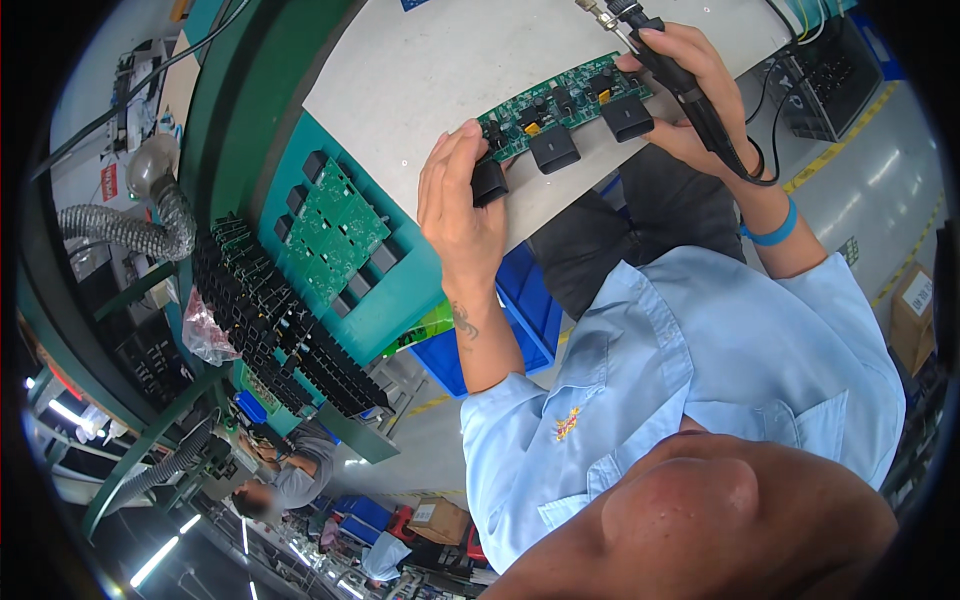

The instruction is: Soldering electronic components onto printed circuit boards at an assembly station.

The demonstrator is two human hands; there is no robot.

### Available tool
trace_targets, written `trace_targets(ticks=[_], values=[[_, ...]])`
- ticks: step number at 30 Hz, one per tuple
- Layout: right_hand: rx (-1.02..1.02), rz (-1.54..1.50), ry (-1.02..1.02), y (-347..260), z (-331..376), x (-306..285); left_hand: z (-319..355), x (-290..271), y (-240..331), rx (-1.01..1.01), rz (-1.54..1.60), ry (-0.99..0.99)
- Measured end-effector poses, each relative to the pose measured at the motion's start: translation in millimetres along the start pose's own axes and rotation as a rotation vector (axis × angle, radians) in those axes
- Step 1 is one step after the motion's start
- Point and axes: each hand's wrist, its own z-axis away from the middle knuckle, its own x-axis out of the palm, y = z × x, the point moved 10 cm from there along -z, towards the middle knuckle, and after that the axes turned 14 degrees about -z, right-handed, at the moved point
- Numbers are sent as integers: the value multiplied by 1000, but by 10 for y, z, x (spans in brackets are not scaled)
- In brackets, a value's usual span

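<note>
A long green circuit board (545, 105) with several black plastic housings along its near edge lies at the front edge of the pale work surface. My left hand (458, 190) is closed around its left end, fingers over the top and beside the end housing. My right hand (700, 105) is at the other end, a fingertip on the board and the thumb by a black housing (627, 119). Across that same hand lies a black corded hand tool (690, 95), its cable looping by the wrist. Whether its working tip shows among the metal parts at the top edge, I cannot tell.
Left of the work surface, a green board panel (335, 230) with black housings rests on a teal mat (400, 290). Beyond stand a long rack of boards (290, 320) and a flexible duct (130, 228). A blue bin (530, 310) sits below. Another person (300, 470) works farther off.
</note>
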Motion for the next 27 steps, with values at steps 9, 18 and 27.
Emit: trace_targets(ticks=[9, 18, 27], values=[[-47, 75, 3, -77, -37, 0, -11, -34, 36, 13, 8, 17], [631, -413, 206, 508, -35, 126, 123, -12, -502, -606, 608, -7], [599, -385, 154, 496, -22, 155, 162, 61, -513, -618, 606, -57]])
